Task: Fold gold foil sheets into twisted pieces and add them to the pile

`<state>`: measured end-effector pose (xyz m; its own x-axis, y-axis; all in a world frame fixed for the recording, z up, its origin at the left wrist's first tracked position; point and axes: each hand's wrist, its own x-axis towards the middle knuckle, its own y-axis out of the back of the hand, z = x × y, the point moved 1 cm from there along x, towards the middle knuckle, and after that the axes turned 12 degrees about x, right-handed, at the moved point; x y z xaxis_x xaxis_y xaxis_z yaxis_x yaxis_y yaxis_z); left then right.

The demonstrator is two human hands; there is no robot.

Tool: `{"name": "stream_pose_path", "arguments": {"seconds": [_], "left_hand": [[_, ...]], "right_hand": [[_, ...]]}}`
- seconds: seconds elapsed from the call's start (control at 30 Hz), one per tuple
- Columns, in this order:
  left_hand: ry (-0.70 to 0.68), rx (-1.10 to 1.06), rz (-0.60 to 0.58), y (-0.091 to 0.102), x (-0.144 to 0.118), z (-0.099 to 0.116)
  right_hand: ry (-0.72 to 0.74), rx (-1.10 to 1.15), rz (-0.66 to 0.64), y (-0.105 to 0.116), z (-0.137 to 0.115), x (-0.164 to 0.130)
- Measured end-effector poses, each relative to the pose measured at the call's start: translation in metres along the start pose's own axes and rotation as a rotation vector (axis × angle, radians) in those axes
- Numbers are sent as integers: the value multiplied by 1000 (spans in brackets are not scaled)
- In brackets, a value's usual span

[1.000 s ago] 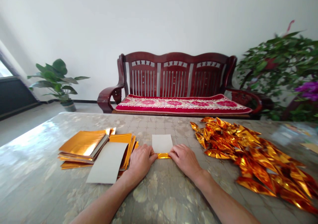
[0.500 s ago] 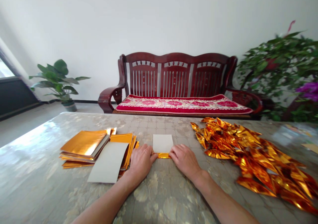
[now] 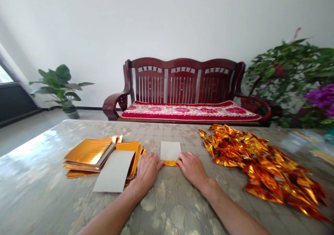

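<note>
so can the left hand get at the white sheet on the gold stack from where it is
Probably yes: the left hand rests right beside the white sheet, which lies on top of the gold stack with nothing between.

No legible text or labels

Two bare forearms are seen, and no sleeves are worn on them. The left hand [image 3: 147,169] and the right hand [image 3: 191,168] are uncovered. Five fingers are shown on each.

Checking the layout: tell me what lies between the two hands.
In the head view, a gold foil sheet, white side up, with its folded gold edge, lies between the left hand and right hand.
</note>
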<state>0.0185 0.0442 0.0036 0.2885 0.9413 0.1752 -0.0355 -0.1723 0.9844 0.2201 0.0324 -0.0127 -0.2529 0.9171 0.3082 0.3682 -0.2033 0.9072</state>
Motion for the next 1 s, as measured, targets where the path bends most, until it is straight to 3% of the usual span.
{"name": "stream_pose_path", "arguments": {"seconds": [0.27,1.0], "left_hand": [[-11,-156,12,-2,-2,-5],[-15,82,-85,11,-3,9]], "right_hand": [[-7,26,-11,-1,0,0],[-27,24,-79,4,-1,6]]}}
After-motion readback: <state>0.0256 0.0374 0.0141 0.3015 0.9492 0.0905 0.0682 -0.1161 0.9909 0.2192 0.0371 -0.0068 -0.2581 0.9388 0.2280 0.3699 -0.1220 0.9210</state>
